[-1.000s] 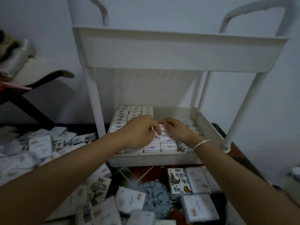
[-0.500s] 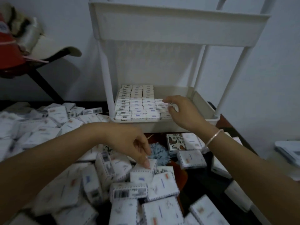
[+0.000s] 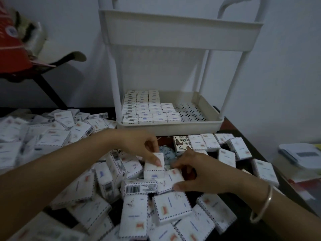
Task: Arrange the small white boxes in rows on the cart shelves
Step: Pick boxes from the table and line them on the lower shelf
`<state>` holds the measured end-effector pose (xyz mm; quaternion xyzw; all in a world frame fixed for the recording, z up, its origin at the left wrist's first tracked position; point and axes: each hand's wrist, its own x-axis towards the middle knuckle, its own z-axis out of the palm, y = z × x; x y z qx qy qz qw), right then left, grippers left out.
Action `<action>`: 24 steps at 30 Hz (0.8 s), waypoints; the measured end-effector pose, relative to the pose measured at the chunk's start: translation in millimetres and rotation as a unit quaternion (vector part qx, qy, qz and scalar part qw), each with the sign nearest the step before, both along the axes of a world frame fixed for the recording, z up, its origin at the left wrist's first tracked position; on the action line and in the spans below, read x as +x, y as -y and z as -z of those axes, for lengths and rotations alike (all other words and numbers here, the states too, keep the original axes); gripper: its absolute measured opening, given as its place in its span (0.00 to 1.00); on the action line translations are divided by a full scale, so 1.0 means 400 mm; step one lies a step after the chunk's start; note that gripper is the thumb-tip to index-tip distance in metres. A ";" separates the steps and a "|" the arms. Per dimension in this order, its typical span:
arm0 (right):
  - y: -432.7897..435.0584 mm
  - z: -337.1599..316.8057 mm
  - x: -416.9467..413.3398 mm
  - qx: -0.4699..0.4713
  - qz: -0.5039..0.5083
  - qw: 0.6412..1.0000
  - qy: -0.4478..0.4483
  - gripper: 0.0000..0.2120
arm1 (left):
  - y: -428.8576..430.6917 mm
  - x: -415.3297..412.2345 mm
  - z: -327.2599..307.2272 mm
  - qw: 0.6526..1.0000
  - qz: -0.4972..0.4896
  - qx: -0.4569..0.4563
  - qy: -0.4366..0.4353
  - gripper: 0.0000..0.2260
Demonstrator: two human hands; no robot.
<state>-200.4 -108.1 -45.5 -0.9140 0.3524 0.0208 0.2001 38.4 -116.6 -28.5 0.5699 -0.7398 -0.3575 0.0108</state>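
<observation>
Left hand [image 3: 139, 145] first: its fingers and thumb are clamped round one small white box [image 3: 154, 163], stood on end in the loose heap [image 3: 78, 185] just in front of the cart [image 3: 115, 75]. Right hand [image 3: 201, 174], close beside it and likewise in front of the cart, pinches a second box [image 3: 171, 180] between thumb and forefinger. Both boxes sit low against the heap, which spreads in front of the cart and off to its left. On the cart's lower shelf [image 3: 170, 127] the arranged rows [image 3: 145, 110] fill the left part: three long rows and a shorter fourth. The perforated floor [image 3: 191, 110] on the right lies bare. I cannot see into the cart's upper shelf [image 3: 180, 32]. I judge the job well short of half done, with dozens of boxes left.
</observation>
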 end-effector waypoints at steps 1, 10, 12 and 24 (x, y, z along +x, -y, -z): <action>0.001 0.006 -0.001 0.011 0.003 1.000 0.009 0.29 | 0.003 0.000 0.002 1.000 -0.005 -0.003 -0.009 0.18; 0.034 0.053 -0.022 0.133 0.093 0.973 0.165 0.20 | 0.022 0.002 -0.010 0.990 -0.065 -0.079 -0.098 0.23; 0.047 0.055 -0.028 0.174 0.121 0.956 0.205 0.20 | 0.026 0.003 -0.020 0.987 -0.075 -0.083 -0.118 0.22; 0.114 0.041 -0.041 0.189 0.187 0.893 0.363 0.12 | 0.116 -0.015 -0.015 0.960 -0.152 -0.084 -0.220 0.08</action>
